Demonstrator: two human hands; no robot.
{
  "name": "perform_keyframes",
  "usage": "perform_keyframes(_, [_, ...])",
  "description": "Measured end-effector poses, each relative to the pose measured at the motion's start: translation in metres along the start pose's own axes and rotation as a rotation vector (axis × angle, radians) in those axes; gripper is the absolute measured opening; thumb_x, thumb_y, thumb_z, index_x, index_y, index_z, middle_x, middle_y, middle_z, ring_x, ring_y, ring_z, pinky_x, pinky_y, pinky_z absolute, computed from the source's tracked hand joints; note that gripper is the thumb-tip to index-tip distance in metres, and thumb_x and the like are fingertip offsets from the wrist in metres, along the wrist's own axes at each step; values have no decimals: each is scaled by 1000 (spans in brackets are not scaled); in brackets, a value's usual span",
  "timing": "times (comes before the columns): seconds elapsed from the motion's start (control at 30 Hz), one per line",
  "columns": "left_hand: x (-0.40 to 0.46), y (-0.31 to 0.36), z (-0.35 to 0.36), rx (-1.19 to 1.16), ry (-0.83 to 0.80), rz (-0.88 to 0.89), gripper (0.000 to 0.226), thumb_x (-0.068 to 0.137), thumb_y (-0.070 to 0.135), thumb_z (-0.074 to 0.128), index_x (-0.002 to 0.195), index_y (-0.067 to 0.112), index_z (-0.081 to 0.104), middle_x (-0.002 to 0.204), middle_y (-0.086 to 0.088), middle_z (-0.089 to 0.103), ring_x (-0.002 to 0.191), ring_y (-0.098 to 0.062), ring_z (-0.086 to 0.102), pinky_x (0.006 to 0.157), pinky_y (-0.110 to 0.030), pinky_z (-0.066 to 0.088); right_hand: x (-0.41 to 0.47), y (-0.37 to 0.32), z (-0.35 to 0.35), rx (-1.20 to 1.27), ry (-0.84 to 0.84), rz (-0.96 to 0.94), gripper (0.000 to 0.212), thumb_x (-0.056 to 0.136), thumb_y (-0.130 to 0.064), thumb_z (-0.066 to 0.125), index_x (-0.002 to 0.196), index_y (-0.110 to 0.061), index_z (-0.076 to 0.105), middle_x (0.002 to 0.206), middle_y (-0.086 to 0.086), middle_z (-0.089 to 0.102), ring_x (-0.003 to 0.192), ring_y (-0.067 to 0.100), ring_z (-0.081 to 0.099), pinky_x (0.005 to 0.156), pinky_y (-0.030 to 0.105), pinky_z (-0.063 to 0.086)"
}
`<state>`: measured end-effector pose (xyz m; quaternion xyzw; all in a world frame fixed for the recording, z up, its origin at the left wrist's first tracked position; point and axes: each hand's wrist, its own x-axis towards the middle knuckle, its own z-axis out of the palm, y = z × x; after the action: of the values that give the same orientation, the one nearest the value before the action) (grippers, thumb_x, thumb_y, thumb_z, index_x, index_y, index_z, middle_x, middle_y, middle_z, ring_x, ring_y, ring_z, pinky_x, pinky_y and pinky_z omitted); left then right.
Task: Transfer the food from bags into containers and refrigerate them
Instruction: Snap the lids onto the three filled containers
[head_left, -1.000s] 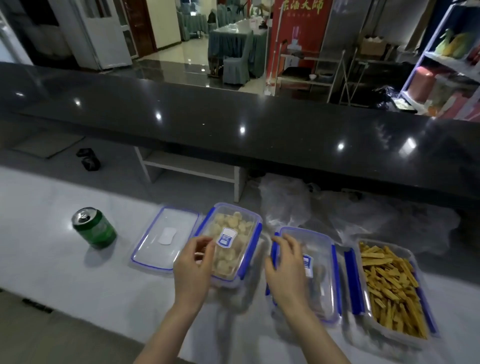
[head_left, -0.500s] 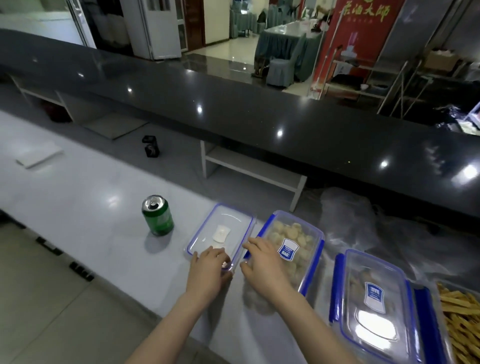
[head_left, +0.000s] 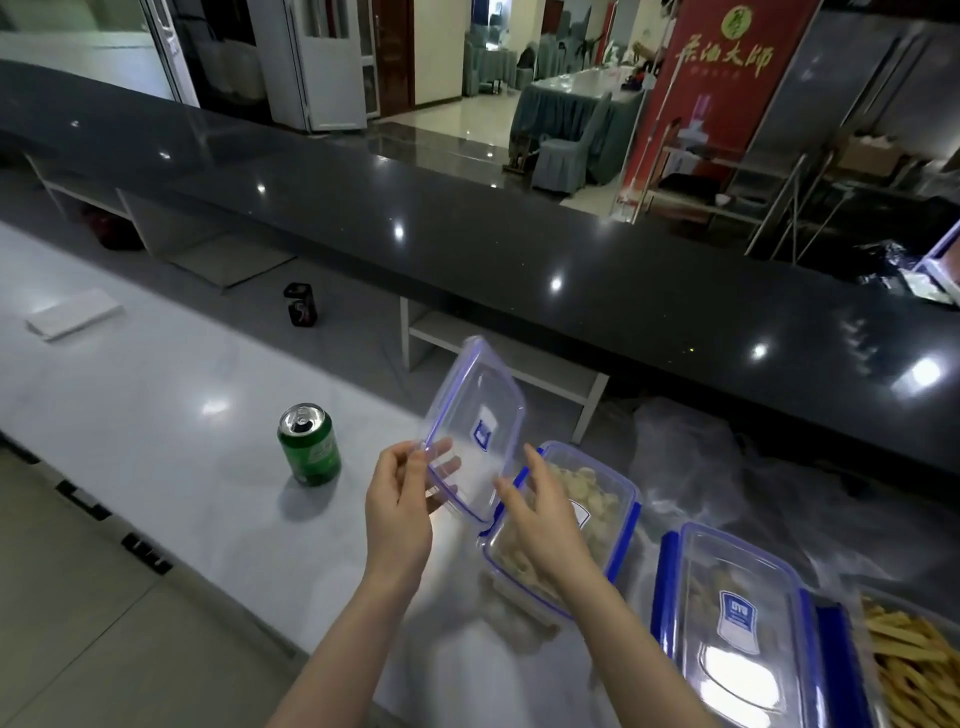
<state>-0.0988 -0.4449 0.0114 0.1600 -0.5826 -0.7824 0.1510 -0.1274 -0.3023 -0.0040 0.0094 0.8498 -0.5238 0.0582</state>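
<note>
Clear lid in both hands, strip-food container cropped

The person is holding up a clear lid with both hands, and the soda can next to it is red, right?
Not quite: the soda can is green, not red, as the head view shows. The rest holds: the left hand and right hand hold up the clear lid.

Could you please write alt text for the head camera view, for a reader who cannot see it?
A person's left hand and right hand hold a clear blue-rimmed lid tilted up above a white counter, next to a lidded container of pale food pieces. A green can stands to the left; another lidded container and an open one of yellow strips sit to the right.
</note>
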Motion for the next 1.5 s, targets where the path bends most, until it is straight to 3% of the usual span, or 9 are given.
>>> perform_keyframes(0.1, [-21, 5, 14, -102, -61, -50, 18, 105, 14, 37, 99, 7, 52, 107, -6, 74, 98, -23, 72, 80, -38, 56, 3, 2, -21, 297, 54, 117, 65, 93, -41, 56, 148, -36, 22, 146, -6, 42, 129, 18, 48, 104, 47, 45])
perform_keyframes(0.2, [-41, 1, 34, -130, -129, -141, 17, 103, 14, 39, 98, 9, 55, 108, -10, 73, 98, -29, 71, 78, -42, 56, -4, 13, -53, 466, 190, 138, 54, 92, -25, 62, 141, -29, 40, 134, -2, 56, 111, 16, 62, 90, 40, 55])
perform_keyframes(0.4, [-95, -23, 95, -42, -215, -211, 26, 98, 25, 48, 120, 26, 62, 103, -11, 74, 96, -30, 71, 76, -39, 56, -53, 58, -140, 505, 391, 157, 52, 88, -11, 65, 135, -26, 50, 109, -11, 62, 100, 20, 66, 90, 45, 56])
perform_keyframes(0.57, [-168, -62, 166, 134, -281, -165, 17, 93, 18, 60, 110, 20, 65, 98, -6, 74, 87, -15, 71, 67, -31, 55, -108, 120, -231, 465, 486, 141, 45, 87, 2, 57, 126, -20, 59, 110, -2, 67, 89, 18, 69, 77, 35, 58])
perform_keyframes(0.67, [-209, -93, 207, 216, -333, -101, 19, 89, 7, 66, 104, 19, 65, 100, -3, 71, 87, -14, 68, 66, -17, 52, -141, 163, -277, 433, 563, 154, 35, 88, -11, 62, 116, -31, 63, 106, -5, 70, 86, 13, 69, 71, 31, 56])
perform_keyframes(0.83, [-261, -138, 257, 400, -441, -57, 32, 83, 12, 73, 108, 28, 65, 100, 6, 71, 88, -6, 68, 78, -30, 57, -186, 215, -334, 347, 648, 240, 25, 87, -21, 64, 108, -35, 62, 101, -8, 70, 92, 12, 66, 81, 34, 54])
perform_keyframes(1.0, [-284, -163, 281, 550, -465, 5, 26, 79, 17, 77, 103, 25, 69, 102, 8, 68, 88, -1, 65, 81, -22, 53, -203, 244, -357, 321, 658, 309, 29, 89, -18, 60, 115, -29, 60, 106, -4, 67, 86, 9, 62, 66, 19, 46])
perform_keyframes(1.33, [-265, -170, 293, 648, -413, 59, 20, 81, 19, 75, 98, 28, 67, 106, 2, 63, 91, -3, 63, 86, -30, 54, -191, 251, -359, 201, 534, 327, 31, 88, -25, 65, 119, -27, 62, 104, -6, 68, 87, 16, 65, 78, 36, 58])
perform_keyframes(1.5, [-255, -172, 299, 697, -473, 21, 32, 90, 25, 66, 121, 29, 58, 116, 8, 53, 90, 1, 60, 90, -32, 55, -184, 250, -359, 126, 526, 338, 30, 90, -29, 64, 119, -24, 60, 106, -4, 66, 89, 17, 66, 77, 36, 59])
